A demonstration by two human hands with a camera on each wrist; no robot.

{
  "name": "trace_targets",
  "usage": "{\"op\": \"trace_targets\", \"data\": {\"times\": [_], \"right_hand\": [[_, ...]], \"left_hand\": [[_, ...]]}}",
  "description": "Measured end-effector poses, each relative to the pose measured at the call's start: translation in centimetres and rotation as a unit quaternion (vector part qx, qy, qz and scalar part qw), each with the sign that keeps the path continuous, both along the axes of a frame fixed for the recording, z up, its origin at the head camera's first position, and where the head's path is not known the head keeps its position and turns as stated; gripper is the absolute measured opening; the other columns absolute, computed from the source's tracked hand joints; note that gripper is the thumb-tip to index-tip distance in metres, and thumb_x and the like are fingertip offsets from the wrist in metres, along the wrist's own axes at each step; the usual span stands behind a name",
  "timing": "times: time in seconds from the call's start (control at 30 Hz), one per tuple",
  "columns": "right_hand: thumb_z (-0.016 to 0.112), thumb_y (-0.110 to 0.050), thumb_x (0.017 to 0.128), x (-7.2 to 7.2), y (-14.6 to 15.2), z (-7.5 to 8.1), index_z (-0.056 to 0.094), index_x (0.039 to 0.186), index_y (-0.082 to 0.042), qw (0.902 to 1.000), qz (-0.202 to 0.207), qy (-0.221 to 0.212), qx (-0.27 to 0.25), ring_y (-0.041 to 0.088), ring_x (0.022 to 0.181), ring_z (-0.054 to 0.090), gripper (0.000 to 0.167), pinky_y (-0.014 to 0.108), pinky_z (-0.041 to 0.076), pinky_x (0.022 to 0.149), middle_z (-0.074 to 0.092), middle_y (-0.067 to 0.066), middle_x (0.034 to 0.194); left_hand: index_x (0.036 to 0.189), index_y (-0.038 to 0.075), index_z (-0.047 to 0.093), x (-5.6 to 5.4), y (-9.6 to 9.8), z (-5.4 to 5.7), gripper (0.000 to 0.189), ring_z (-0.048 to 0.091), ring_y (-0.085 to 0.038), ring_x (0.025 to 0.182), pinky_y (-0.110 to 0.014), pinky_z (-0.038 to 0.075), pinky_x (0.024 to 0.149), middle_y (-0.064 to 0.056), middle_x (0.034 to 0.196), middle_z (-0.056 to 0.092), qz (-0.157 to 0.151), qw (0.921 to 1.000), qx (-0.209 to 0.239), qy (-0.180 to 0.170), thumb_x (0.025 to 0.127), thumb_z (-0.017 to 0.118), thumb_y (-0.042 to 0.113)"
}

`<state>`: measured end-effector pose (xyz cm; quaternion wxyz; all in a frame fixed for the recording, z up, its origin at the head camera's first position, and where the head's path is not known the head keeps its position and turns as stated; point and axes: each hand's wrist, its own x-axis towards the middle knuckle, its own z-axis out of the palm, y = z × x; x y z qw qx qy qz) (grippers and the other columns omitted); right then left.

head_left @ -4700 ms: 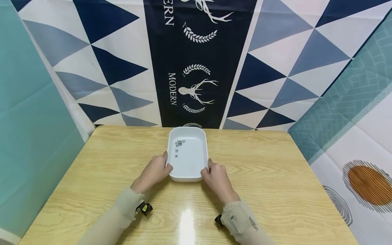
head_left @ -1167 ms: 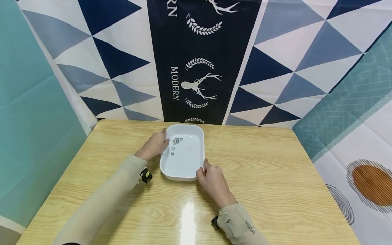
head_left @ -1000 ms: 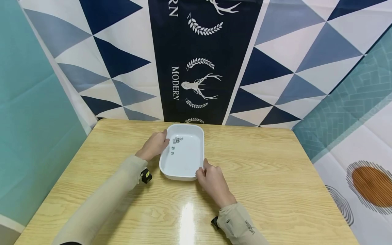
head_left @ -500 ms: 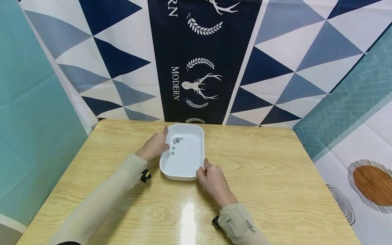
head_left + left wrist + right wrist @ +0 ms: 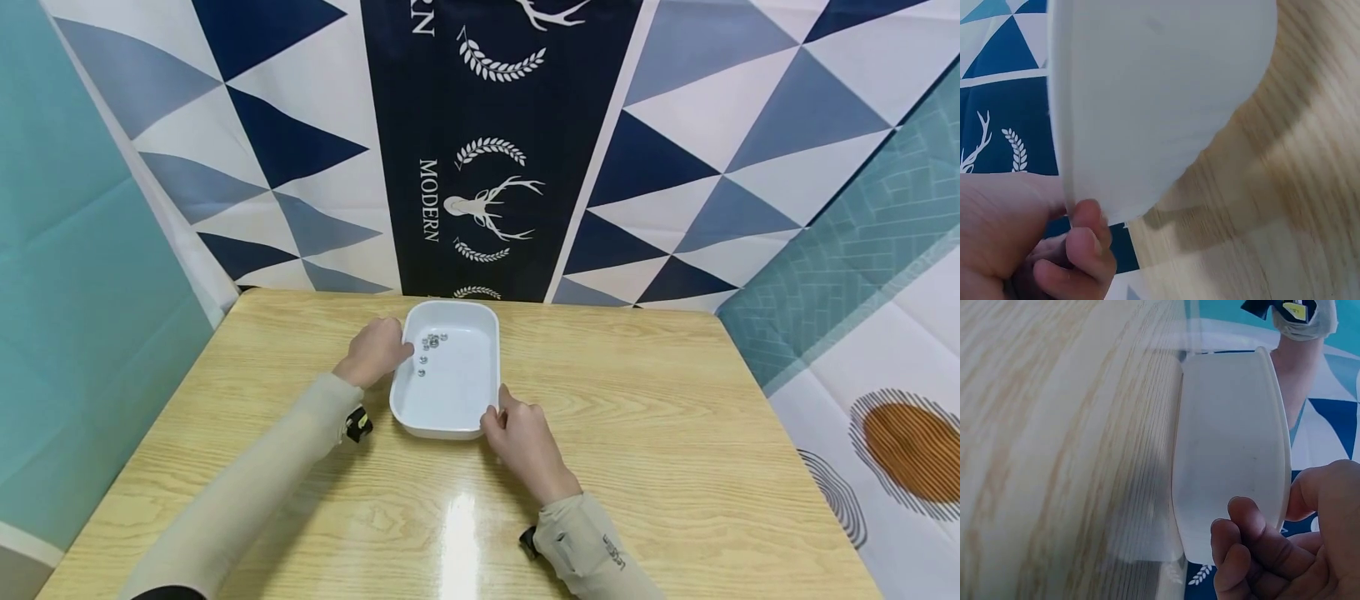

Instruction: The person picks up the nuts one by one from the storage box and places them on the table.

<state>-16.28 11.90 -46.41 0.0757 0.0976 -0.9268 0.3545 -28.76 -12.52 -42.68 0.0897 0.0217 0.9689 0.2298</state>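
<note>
A white rectangular dish (image 5: 457,392) with rounded corners and raised walls is near the table's far edge in the head view. Several small shiny pieces (image 5: 433,342) lie inside it, along its left side; their kind is too small to make out. My left hand (image 5: 375,354) pinches the left rim towards the far end. In the left wrist view its fingertips (image 5: 1090,247) curl beneath the edge of the dish. My right hand (image 5: 523,442) grips the near right corner. The right wrist view shows its thumb at the rim and curled fingers (image 5: 1247,519) against the outer wall.
The wooden table (image 5: 660,433) extends to both sides and in front of the dish. A patterned cloth (image 5: 480,150) hangs right behind the table's far edge. Teal cloth (image 5: 105,275) borders the left side. Each wrist wears a small black camera (image 5: 358,424).
My left hand has moved from the dish's near left corner up to its far left side. The dish has turned slightly and shifted left. My right hand keeps its corner.
</note>
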Motion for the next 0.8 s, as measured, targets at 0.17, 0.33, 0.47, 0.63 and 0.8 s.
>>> {"op": "trace_targets", "data": {"times": [0.17,0.33,0.47,0.63,0.8], "right_hand": [[0.056,-0.015,0.096,-0.04,-0.05,-0.09,0.054,0.136,0.017,1.0,0.0,0.007,0.002,0.0,0.043,0.033,0.051,0.02,0.029,0.038,0.043,-0.008,0.055],[0.056,-0.015,0.096,-0.04,0.0,-0.11,0.054,0.137,0.017,1.0,0.0,0.0,-0.002,0.0,0.042,0.032,0.052,0.019,0.029,0.038,0.044,-0.008,0.054],[0.056,-0.018,0.098,-0.07,0.17,0.05,0.051,0.14,0.016,0.9997,0.009,-0.023,-0.005,0.001,0.042,0.036,0.053,0.019,0.032,0.038,0.047,-0.007,0.054],[0.057,-0.019,0.101,-0.25,0.66,0.51,0.051,0.141,0.015,0.9989,0.033,-0.033,0.0,0.003,0.043,0.042,0.052,0.02,0.035,0.038,0.052,-0.006,0.055],[0.058,-0.02,0.102,-0.43,0.95,0.75,0.053,0.14,0.013,0.9984,0.048,-0.031,0.009,0.004,0.044,0.043,0.051,0.021,0.035,0.039,0.054,-0.006,0.056]], "left_hand": [[0.101,-0.003,0.068,-0.34,0.05,0.0,0.023,0.056,-0.014,0.05,-0.021,0.04,0.044,-0.009,0.069,0.065,-0.002,0.9991,-0.011,-0.042,0.1,0.063,0.019],[0.099,-0.002,0.068,-0.51,0.14,-0.23,0.022,0.055,-0.014,0.05,-0.021,0.04,0.043,-0.008,0.067,0.064,0.007,0.9979,-0.003,-0.064,0.101,0.062,0.019],[0.099,-0.001,0.067,-0.59,0.19,-0.38,0.021,0.054,-0.014,0.05,-0.021,0.04,0.044,-0.008,0.067,0.062,0.018,0.9965,0.006,-0.082,0.101,0.06,0.019],[0.107,-0.002,0.067,-0.61,0.18,-0.29,0.023,0.057,-0.016,0.053,-0.024,0.043,0.047,-0.009,0.071,0.064,0.016,0.9965,0.01,-0.082,0.102,0.06,0.019],[0.104,0.0,0.068,-0.66,0.04,-0.15,0.024,0.06,-0.017,0.052,-0.025,0.044,0.048,-0.008,0.069,0.066,0.01,0.9964,-0.01,-0.084,0.102,0.059,0.022]]}}
